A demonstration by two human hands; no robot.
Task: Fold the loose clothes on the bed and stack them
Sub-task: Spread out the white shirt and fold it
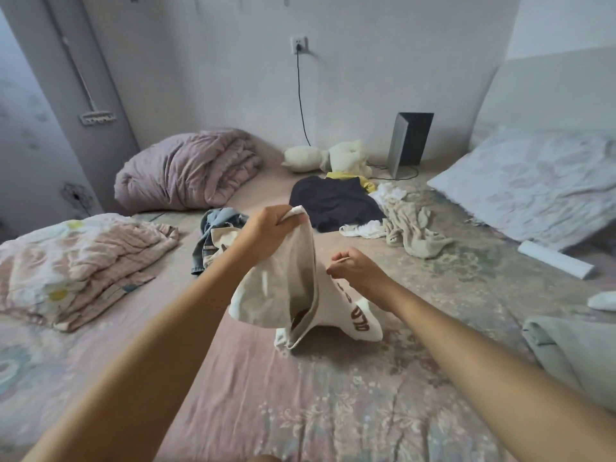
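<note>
Pale walls [383, 61], wall socket [299, 45] w/ black cord [300, 101], grey door [66, 78] left, soft daylight.

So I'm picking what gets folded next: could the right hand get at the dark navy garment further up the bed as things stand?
Probably not yet. The right hand pinches the beige garment, which the left hand also grips. The bed between it and the navy garment looks unobstructed.
</note>
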